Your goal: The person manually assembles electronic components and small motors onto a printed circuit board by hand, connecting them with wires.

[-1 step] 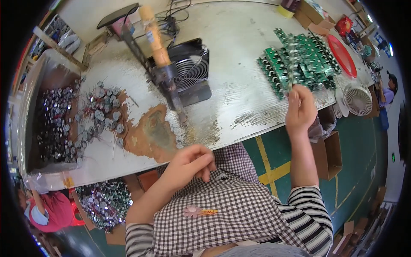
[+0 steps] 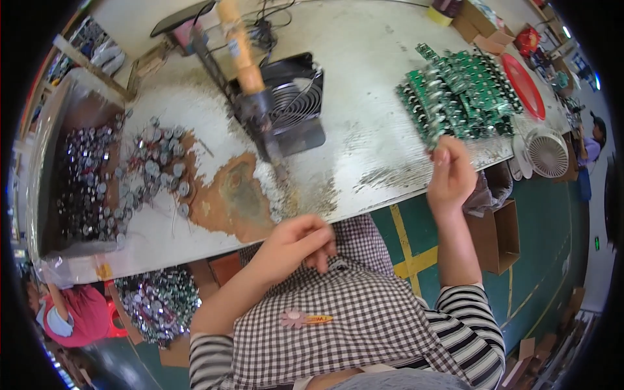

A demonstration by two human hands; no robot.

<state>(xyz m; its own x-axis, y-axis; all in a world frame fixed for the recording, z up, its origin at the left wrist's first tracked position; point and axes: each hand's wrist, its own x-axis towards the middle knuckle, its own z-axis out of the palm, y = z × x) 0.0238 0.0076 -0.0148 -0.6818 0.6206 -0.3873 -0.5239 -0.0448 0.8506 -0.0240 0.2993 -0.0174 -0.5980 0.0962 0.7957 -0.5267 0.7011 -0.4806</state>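
Green circuit-board strip, blurred along its length, extended from the right hand, whose thumb and fingers were pinched closed on its near end; it lay in line with the left side of a pile of similar boards on the surface, though whether it touched them could not be told. Near the front edge, before a checked apron, the left hand was loosely half-curled; whether it held anything could not be told. Beyond it stood a wooden-handled tool and a black fan, with small round metal parts scattered to the left.
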